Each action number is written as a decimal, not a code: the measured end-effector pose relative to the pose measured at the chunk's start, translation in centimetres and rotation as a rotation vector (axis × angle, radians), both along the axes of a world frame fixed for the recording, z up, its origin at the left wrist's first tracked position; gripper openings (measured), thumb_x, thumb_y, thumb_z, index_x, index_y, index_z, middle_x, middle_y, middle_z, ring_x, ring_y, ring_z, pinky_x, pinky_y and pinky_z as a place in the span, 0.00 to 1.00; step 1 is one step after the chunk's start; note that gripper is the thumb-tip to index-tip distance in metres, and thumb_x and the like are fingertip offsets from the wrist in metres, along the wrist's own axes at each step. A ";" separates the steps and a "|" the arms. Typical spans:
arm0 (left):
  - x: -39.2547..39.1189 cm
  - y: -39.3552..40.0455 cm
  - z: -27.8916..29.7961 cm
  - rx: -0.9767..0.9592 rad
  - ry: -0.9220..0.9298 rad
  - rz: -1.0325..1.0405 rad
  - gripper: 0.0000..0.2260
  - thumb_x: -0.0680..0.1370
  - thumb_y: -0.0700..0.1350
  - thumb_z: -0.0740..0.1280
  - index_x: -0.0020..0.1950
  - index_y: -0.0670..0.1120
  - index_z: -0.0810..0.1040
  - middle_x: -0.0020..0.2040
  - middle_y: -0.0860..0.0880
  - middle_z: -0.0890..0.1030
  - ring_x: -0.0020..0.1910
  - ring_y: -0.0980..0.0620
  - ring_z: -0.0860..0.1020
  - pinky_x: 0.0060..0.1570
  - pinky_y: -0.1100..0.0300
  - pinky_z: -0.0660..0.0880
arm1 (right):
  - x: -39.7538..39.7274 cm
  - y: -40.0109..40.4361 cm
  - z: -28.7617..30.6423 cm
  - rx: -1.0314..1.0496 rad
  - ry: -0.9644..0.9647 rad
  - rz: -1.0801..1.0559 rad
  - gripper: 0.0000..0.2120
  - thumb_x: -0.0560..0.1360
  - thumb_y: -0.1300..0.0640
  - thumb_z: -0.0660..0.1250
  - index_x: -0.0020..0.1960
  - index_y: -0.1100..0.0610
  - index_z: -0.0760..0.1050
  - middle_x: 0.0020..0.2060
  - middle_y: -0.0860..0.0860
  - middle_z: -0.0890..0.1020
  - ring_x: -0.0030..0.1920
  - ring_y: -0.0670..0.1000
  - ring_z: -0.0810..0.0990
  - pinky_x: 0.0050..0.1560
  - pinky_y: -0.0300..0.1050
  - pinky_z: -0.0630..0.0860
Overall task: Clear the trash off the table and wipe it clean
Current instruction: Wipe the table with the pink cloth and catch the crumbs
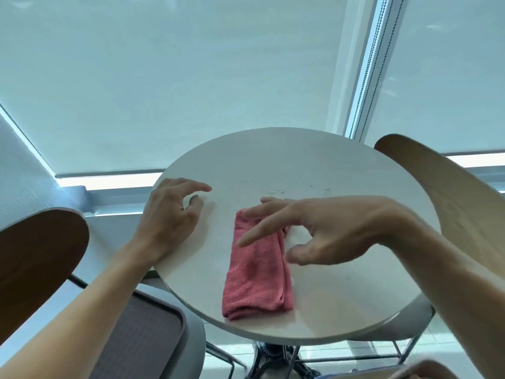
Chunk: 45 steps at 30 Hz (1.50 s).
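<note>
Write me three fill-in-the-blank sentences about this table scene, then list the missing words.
1. The folded terry cloth lying on the table is ____ in colour.
2. The top of the white table is ____ in shape.
3. The hand hovering over the cloth is the ____ hand, fingers extended; the other hand is at the table's edge.

Missing words: pink; round; right
</note>
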<state>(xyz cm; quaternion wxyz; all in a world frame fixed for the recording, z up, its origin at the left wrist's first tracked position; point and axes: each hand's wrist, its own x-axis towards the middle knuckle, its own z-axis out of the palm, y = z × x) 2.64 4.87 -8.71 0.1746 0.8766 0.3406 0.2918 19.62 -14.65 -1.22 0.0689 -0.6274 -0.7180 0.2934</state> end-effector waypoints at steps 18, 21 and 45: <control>-0.2 0.0 -0.9 0.048 0.148 -0.008 0.12 0.77 0.45 0.59 0.53 0.48 0.82 0.55 0.52 0.80 0.57 0.48 0.74 0.53 0.58 0.67 | 2.4 5.5 0.3 0.481 0.294 -0.104 0.16 0.73 0.64 0.61 0.55 0.49 0.80 0.44 0.46 0.83 0.42 0.43 0.82 0.42 0.35 0.77; -0.1 -0.3 -0.8 0.031 0.140 0.040 0.10 0.81 0.47 0.62 0.56 0.53 0.82 0.58 0.58 0.78 0.61 0.55 0.71 0.54 0.64 0.62 | 5.7 8.3 1.5 0.585 0.287 -0.275 0.13 0.77 0.64 0.62 0.53 0.50 0.80 0.45 0.46 0.84 0.46 0.45 0.82 0.49 0.40 0.78; -0.4 0.1 -1.0 -0.011 0.094 0.019 0.18 0.73 0.50 0.52 0.57 0.54 0.78 0.57 0.58 0.77 0.59 0.56 0.71 0.52 0.63 0.63 | 2.0 16.0 -5.5 0.407 -0.166 -0.332 0.27 0.74 0.64 0.57 0.68 0.46 0.76 0.67 0.46 0.78 0.67 0.51 0.74 0.68 0.44 0.67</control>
